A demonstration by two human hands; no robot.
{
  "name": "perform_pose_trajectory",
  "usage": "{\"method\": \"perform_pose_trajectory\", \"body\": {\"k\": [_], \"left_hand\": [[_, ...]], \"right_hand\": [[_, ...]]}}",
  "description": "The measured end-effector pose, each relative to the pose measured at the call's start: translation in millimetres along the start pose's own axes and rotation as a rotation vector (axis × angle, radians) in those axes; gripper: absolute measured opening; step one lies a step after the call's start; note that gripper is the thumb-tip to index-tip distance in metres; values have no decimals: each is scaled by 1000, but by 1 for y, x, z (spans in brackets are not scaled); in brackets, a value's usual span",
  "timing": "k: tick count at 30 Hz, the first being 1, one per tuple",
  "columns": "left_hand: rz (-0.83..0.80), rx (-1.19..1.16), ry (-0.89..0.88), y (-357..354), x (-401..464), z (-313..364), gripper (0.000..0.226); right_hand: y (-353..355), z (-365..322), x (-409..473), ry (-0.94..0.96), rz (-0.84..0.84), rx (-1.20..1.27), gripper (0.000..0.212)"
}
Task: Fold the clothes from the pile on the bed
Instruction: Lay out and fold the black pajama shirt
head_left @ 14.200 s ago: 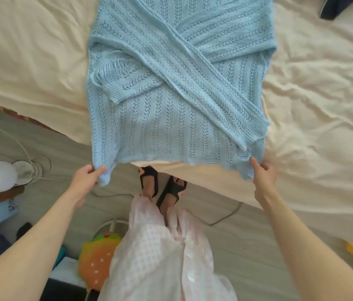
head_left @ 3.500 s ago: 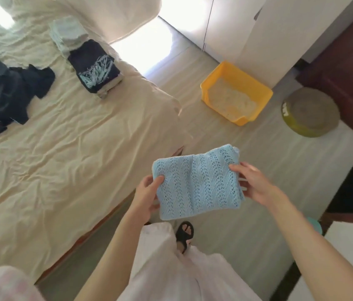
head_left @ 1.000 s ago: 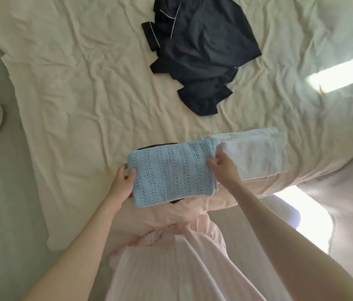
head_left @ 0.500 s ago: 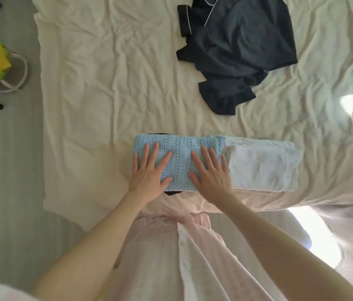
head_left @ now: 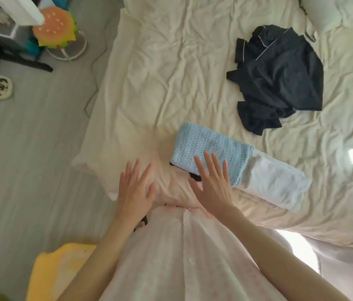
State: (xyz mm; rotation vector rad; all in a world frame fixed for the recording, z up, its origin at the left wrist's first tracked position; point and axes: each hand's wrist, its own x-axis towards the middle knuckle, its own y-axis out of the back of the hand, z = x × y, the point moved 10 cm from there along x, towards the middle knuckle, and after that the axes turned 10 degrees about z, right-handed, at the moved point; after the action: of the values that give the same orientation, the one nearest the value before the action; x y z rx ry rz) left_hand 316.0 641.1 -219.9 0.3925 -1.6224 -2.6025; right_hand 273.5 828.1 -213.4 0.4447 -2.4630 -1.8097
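The folded light-blue knit sweater (head_left: 212,146) lies on a dark folded garment near the bed's front edge, beside a folded white piece (head_left: 277,183). My right hand (head_left: 212,181) is flat with spread fingers, its fingertips over the sweater's near edge. My left hand (head_left: 135,187) hovers open to the left of the stack, above the cream sheet (head_left: 160,83), holding nothing. An unfolded pile of dark clothes with white piping (head_left: 279,77) lies further back on the bed.
Grey floor runs along the bed's left side. A burger-shaped cushion on a white stool (head_left: 56,35) stands at the back left. A yellow bin (head_left: 49,272) sits by my left arm. A pillow (head_left: 333,11) lies at the far right corner.
Both hands pressed flat on the blue sweater half a second ago. Now my left hand has come off it to the left and my right hand has slid back to its near edge.
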Motion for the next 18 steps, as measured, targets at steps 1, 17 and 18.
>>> {"method": "perform_pose_trajectory", "body": {"k": [1,17,18], "left_hand": [[16,-4,40,8,-10,-18,53],[118,-132,168,175,-43,-330,55],[148,-148,191,189,-37,-349,53]], "right_hand": [[-1,-19,1,26,-1,5,59],[-97,-339,8,35,9,68,62],[-96,-354,15,44,25,85,61]]}}
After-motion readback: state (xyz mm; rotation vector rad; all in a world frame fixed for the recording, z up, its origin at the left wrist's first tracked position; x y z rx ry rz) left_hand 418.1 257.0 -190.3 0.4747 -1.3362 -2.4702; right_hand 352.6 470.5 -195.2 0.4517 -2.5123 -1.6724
